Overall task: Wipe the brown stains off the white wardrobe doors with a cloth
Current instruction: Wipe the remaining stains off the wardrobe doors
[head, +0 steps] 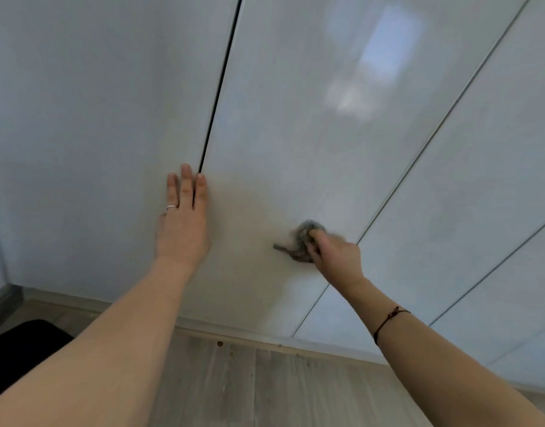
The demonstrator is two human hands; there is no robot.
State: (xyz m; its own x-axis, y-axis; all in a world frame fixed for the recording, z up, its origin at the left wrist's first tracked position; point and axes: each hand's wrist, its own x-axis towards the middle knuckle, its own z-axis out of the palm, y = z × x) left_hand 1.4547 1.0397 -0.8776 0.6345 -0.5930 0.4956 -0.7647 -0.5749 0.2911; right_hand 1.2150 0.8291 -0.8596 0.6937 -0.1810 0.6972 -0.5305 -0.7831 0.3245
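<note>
Gripping one cloth [305, 241], right hand [336, 257], left hand [183, 226] flat, one door [280, 134]

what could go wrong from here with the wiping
1. The left hand lies flat by the dark gap between doors; if a door shifts, fingers might get pinched.
2. The bunched cloth in the right hand may just spread the faint brownish haze across the glossy door rather than lift it.

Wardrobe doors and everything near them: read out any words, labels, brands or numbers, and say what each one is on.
None to read. The wardrobe doors are plain white. The blurred cloth, the ring, the wrist cord and the wooden floor show no writing.
</note>
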